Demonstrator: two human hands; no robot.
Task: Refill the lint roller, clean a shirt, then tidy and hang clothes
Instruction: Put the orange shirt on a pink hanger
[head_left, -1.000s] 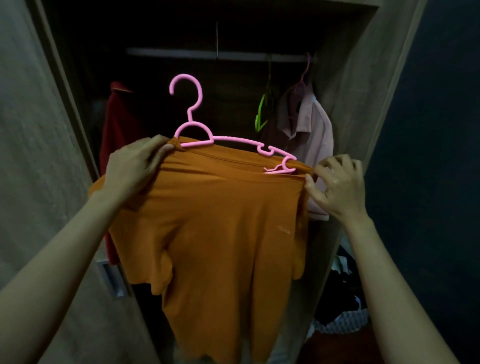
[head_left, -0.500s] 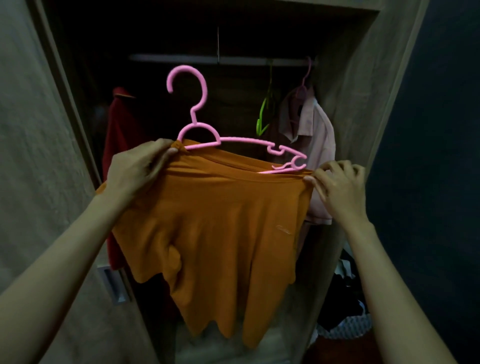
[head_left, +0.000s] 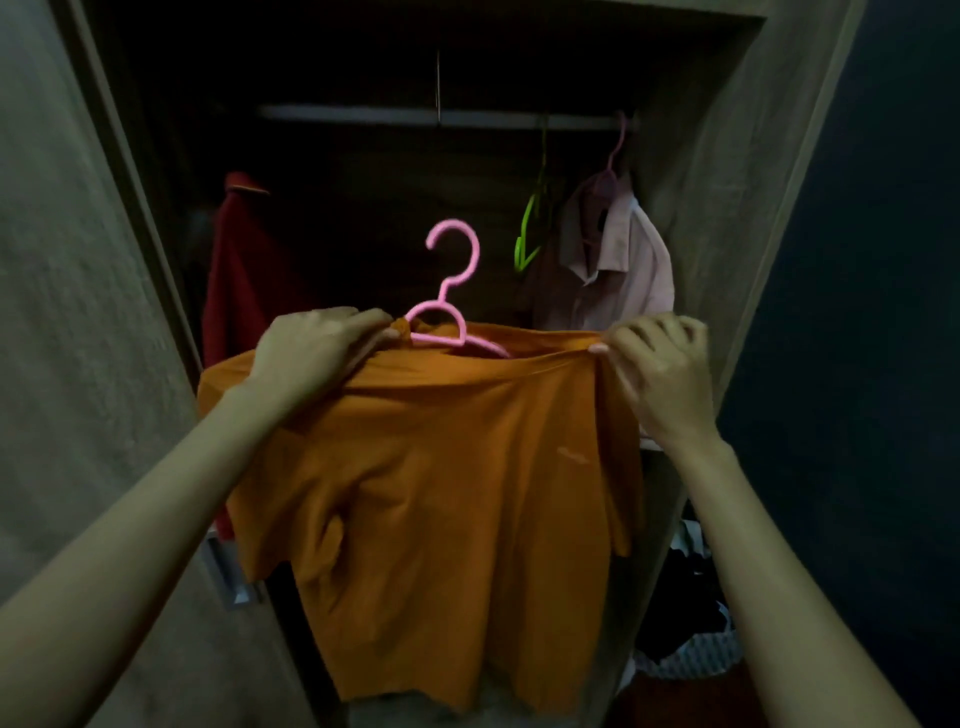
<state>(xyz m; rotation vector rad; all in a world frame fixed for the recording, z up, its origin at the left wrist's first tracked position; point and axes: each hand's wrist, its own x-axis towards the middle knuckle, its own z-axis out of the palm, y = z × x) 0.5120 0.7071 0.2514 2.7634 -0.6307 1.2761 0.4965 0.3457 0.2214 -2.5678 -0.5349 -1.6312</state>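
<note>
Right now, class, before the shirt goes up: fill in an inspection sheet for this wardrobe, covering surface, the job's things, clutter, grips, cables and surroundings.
Surface: no table seen; a rail runs across the top of the wardrobe.
Job's things: orange shirt draped on a pink hanger, whose hook is not yet on the rail.
Clutter: heap of clothes low on the right.
Grips: left hand grips the shirt's top edge beside the hanger; right hand pinches the opposite end of that edge.
Cables: nothing seen.
Surroundings: red garment, empty green hanger and pale pink shirt hang inside; lighting is dim.
</note>
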